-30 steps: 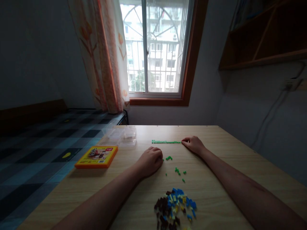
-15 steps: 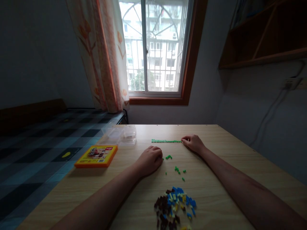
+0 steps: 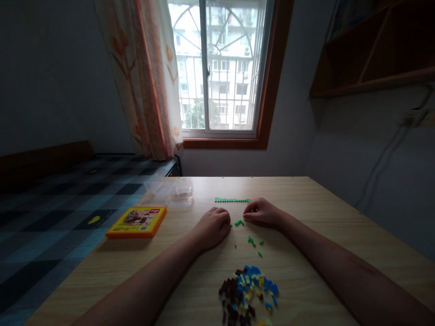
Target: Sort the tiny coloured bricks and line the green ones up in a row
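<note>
My left hand (image 3: 213, 226) rests on the wooden table (image 3: 306, 253), its fingers curled into a loose fist, just left of a small cluster of green bricks (image 3: 239, 222). My right hand (image 3: 260, 212) hovers low over the table with finger and thumb pinched close together, right beside that green cluster; whether a brick is between them cannot be made out. Behind both hands lies a straight row of green bricks (image 3: 231, 199). A few loose green bricks (image 3: 253, 242) are scattered nearer me.
A heap of brown, blue and yellow bricks (image 3: 246, 292) lies near the table's front edge. An orange-yellow box (image 3: 136, 221) and a clear plastic container (image 3: 171, 192) sit at the left. A bed with a checked cover (image 3: 61, 203) stands left of the table.
My right hand has moved from the right end of the green row toward me and to the left, stopping by the small green cluster. My left hand has stayed put.
</note>
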{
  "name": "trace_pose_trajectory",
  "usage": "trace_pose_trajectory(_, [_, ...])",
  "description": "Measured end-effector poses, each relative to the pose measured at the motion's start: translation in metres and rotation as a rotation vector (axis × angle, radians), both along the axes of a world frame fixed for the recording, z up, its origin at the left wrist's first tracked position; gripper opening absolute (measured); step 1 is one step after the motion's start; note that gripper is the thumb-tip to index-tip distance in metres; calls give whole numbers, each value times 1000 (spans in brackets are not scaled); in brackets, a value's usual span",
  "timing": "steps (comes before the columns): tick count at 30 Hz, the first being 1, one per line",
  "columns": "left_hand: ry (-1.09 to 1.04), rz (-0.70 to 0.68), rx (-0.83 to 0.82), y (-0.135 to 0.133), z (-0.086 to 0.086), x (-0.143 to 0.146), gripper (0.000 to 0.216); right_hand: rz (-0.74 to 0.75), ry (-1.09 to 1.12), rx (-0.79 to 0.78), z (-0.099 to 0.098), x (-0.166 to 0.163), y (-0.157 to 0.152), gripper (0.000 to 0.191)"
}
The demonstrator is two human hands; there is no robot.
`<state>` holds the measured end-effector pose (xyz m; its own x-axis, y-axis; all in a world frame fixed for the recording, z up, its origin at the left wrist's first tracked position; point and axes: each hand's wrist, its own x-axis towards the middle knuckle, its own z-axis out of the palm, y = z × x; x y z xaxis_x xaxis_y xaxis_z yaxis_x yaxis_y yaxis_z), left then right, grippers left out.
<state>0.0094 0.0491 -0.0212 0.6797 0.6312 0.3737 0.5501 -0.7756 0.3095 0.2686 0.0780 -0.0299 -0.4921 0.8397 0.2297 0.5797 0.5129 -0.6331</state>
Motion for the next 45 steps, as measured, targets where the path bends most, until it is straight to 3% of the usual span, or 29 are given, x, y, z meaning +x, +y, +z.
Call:
trace_pose_trajectory(4, [2,-4,-1,0,0,0,7,13,-33,-92,1,-4,-3,26])
trace_pose_trajectory(10, [11,4,-1,0,0,0,7,-10,-87,-85,3,-6,-6,27])
trace_pose_trajectory(16, [9,3,3,1,-1,0,7,66,-52,-162,8,-3,-3,17])
trace_pose_trajectory(27, [8,0,10,2,-4,-1,7,112,-42,-236,11,6,1,25])
trace_pose_trajectory(45, [5,3,-4,1,-2,0,6,55,0,-202,4,14,10,25])
